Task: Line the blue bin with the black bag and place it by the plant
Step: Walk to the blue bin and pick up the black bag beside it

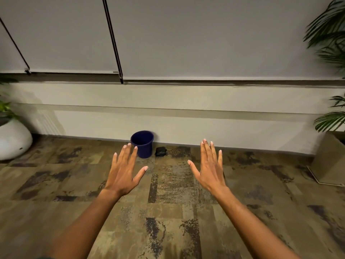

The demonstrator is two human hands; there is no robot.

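Okay, your blue bin is a dark navy, round bucket shape, tapering slightly toward the base, standing upright on the patterned carpet right against the foot of the pale wall. Its mouth is open; the inside is in shadow, so you can't tell what's in it. Just beside it on its right lies the black bag, a small crumpled dark wad on the carpet, not touching the bin as far as the view shows.

Your left hand is held out flat, back up, fingers spread wide, holding nothing; its fingertips overlap the bin's left edge in the view, but the hand sits well nearer the camera. Your right hand is the same: flat, fingers splayed, empty, out over the carpet to the right of the bag.

Containers: a round white planter at far left with green leaves above it, soil not visible. At far right, a square beige planter stands on the floor under a palm-like plant. Both are well apart from the bin.
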